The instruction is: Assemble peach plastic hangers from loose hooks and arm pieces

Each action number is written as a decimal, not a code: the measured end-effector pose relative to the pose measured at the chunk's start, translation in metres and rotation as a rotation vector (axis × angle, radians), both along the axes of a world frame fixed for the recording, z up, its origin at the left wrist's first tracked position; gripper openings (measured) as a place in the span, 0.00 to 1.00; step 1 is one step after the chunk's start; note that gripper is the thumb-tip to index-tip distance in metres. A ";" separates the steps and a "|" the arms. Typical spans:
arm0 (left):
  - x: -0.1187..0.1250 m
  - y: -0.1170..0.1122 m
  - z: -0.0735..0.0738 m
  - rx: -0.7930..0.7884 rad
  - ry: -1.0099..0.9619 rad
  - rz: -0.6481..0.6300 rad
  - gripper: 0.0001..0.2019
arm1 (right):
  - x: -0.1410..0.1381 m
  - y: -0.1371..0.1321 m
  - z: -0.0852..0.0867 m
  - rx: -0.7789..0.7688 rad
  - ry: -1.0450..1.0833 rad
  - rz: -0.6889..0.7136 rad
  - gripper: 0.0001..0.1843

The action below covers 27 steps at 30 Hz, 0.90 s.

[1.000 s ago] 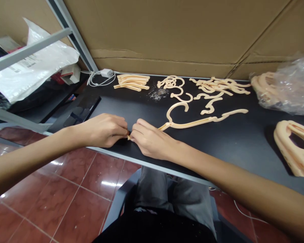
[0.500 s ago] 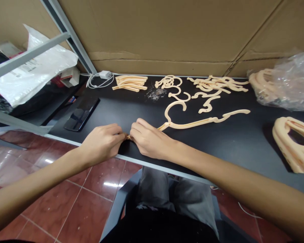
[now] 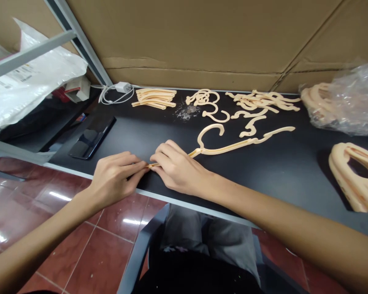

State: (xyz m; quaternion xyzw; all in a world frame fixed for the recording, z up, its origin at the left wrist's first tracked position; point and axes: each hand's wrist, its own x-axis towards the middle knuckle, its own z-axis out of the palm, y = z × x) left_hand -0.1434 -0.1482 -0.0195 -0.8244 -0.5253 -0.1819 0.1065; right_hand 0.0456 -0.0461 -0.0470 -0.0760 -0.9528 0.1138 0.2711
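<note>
A peach plastic hanger (image 3: 233, 145) lies on the black table (image 3: 282, 171), hook up toward the wall, one arm reaching right. Its left arm runs under my right hand (image 3: 176, 169), whose fingers are curled and pressed on it. My left hand (image 3: 115, 179) sits at the table's front edge, fingers pinched on the hanger's thin left tip between the two hands.
Loose hanger parts lie along the back: a stack of bars (image 3: 155, 98), hooks (image 3: 205, 100), curved arms (image 3: 263, 102). Stacked hangers (image 3: 355, 177) rest at right, a clear plastic bag (image 3: 343, 102) behind them. A phone (image 3: 92, 136) and charger (image 3: 121, 87) lie left.
My left hand has slid back toward the table's front edge, stretching the grip along the hanger's tip. The hanger's right arm has swung slightly up. The view shifted a little.
</note>
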 end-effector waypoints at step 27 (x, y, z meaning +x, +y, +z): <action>-0.023 0.016 0.027 -0.255 0.222 0.006 0.16 | 0.060 -0.008 0.021 0.354 0.122 -0.164 0.14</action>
